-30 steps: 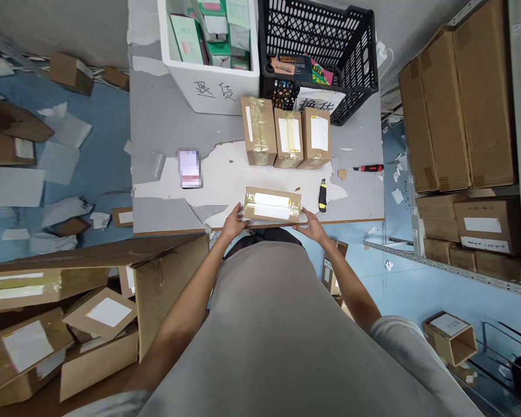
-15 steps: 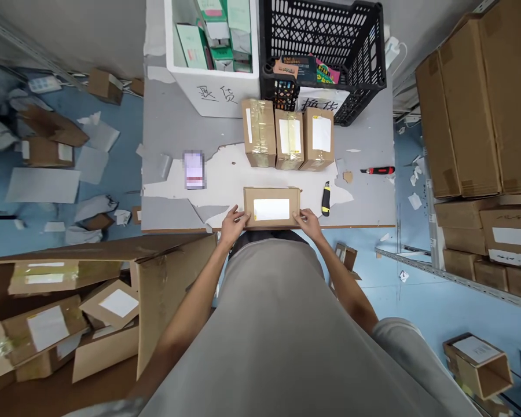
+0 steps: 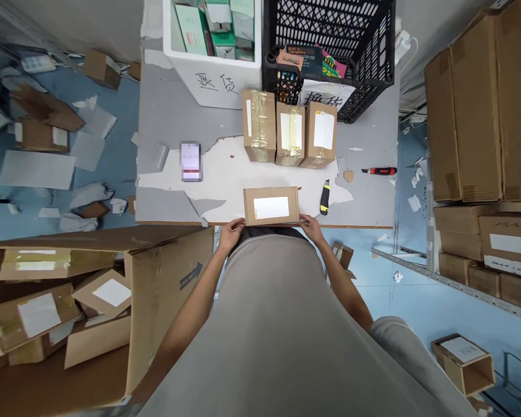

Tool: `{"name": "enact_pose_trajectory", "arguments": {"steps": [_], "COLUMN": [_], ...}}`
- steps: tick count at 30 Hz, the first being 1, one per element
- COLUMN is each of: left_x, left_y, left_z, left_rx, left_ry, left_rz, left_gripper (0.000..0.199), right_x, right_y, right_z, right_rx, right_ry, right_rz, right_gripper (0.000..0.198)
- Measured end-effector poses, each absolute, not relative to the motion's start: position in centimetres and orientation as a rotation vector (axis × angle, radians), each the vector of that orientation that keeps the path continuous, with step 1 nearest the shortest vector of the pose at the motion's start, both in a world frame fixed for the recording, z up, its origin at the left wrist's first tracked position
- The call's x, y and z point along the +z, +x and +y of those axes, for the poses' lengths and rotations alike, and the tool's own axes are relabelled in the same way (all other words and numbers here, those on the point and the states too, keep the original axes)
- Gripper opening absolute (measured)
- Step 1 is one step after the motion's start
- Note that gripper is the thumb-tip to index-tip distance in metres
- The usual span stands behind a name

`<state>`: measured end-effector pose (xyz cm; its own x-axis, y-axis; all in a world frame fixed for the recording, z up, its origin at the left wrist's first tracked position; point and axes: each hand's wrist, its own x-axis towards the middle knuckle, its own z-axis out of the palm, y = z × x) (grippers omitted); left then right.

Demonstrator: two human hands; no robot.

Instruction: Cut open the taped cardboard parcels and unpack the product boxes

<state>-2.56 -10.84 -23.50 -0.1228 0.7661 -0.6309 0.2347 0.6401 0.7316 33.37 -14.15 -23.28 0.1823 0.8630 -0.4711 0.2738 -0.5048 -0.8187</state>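
Note:
A flat brown cardboard box (image 3: 250, 207) with a white label (image 3: 271, 207) lies at the table's front edge, right before my body. At its lower left corner is my left hand (image 3: 231, 233), thumb and fingers pinched together against the cardboard. My right hand (image 3: 311, 227) pinches the lower right corner in the same way. The undersides of the fingers are hidden. Right of the box lies a yellow and black utility knife (image 3: 325, 197), apart from my right hand. Three taped boxes (image 3: 290, 136) stand in a row behind it.
A white bin (image 3: 217, 81) of green boxes and a black crate (image 3: 330, 40) occupy the table's back. A phone (image 3: 191, 161) lies left, a red utility knife (image 3: 379, 171) right. A large open carton (image 3: 169, 278) stands lower left; stacked cartons (image 3: 477, 110) rise at the right.
Both hands have slid from the box's lower sides down to its front corners, nearer my body. The box stays almost in place. The view has shifted slightly.

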Motion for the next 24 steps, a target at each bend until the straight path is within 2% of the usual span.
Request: {"name": "enact_pose_trajectory", "arguments": {"steps": [4, 14, 20, 24], "left_x": [-23.1, -19.1, -19.3, -20.8], "left_y": [-1.4, 0.3, 1.3, 0.6], "left_z": [-11.0, -7.1, -5.4, -6.1], "left_rx": [0.594, 0.973, 0.903, 0.939], "left_ry": [0.83, 1.036, 0.924, 0.859], "left_rz": [1.65, 1.701, 1.761, 1.744], "left_gripper": [0.039, 0.062, 0.051, 0.057], "right_x": [-22.9, -18.6, -19.3, -20.6], "right_y": [33.0, 33.3, 33.4, 34.6], "right_z": [-13.5, -8.6, -7.7, -8.7], "right_rx": [1.343, 1.049, 1.061, 1.052], "right_ry": [-1.869, -1.838, -1.867, -1.831], "right_rz": [-1.096, -1.182, -1.183, -1.262], "right_gripper": [0.047, 0.06, 0.063, 0.066]}}
